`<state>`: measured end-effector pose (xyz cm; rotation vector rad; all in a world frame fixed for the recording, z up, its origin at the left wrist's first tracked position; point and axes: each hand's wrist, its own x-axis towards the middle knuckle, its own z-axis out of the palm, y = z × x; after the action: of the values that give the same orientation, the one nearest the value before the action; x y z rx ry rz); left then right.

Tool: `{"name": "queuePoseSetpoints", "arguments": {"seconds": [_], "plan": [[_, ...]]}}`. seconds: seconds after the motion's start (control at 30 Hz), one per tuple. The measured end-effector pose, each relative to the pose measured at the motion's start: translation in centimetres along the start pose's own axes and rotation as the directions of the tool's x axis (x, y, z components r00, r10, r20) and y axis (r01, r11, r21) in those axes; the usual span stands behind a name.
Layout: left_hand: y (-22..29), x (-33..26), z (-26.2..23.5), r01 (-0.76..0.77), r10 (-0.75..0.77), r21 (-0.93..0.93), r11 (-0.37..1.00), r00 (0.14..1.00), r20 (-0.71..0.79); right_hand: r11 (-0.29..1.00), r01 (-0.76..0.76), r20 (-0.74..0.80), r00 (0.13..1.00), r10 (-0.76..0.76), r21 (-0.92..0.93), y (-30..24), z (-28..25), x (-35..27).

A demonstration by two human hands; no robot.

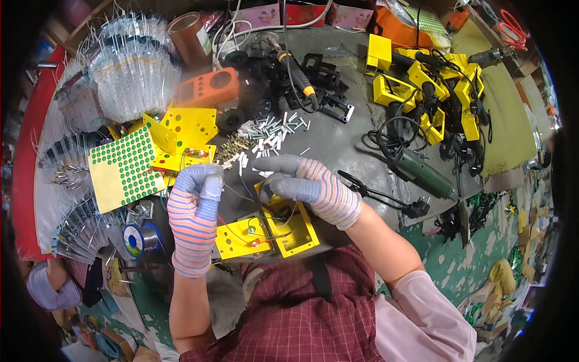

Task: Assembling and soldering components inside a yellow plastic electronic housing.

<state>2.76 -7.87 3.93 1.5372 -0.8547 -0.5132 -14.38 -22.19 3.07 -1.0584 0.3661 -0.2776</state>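
Both my hands wear striped knit gloves. My left hand (pixel 196 211) is closed, its fingertips pressed together left of an open yellow box (pixel 291 236); what they pinch, if anything, is too small to make out. My right hand (pixel 319 190) curls over the far end of the box, its fingers bent inward around something I cannot make out. Thin wires run between the hands and into the box. Beside the box lies a yellow panel (pixel 241 239) with small parts and red wires attached. White plastic pieces and screws (pixel 271 133) lie in a pile beyond my hands.
Further yellow panels (pixel 190 123) and a sheet of green round stickers (pixel 123 169) lie at left, near a solder spool (pixel 142 239). An orange meter (pixel 208 87) and a soldering iron (pixel 298 75) are farther back. Yellow housings (pixel 395 90) and a green tool (pixel 422 172) are at right.
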Motion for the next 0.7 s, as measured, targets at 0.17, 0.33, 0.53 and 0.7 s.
{"name": "queuePoseSetpoints", "arguments": {"seconds": [0.17,0.33,0.53,0.7], "plan": [[0.6,0.1,0.4,0.002,-0.001,-0.012,1.0,1.0,0.024,0.686,0.17,-0.07,0.949,-0.308,-0.707,1.9,0.2,0.8],[0.1,0.5,0.6,-0.073,0.074,-0.019,0.997,0.994,0.078,0.178,0.436,0.296,0.808,-0.51,-0.882,2.0,-0.2,2.5],[-0.4,-0.1,0.7,-0.028,0.027,-0.043,0.999,0.999,-0.021,0.899,0.117,-0.061,0.986,-0.157,-0.422,0.7,0.9,1.2],[-0.1,-1.2,1.0,0.143,-0.137,-0.139,0.98,0.989,0.049,0.935,0.193,-0.086,0.97,-0.228,-0.297,1.7,2.0,-1.3]]}}
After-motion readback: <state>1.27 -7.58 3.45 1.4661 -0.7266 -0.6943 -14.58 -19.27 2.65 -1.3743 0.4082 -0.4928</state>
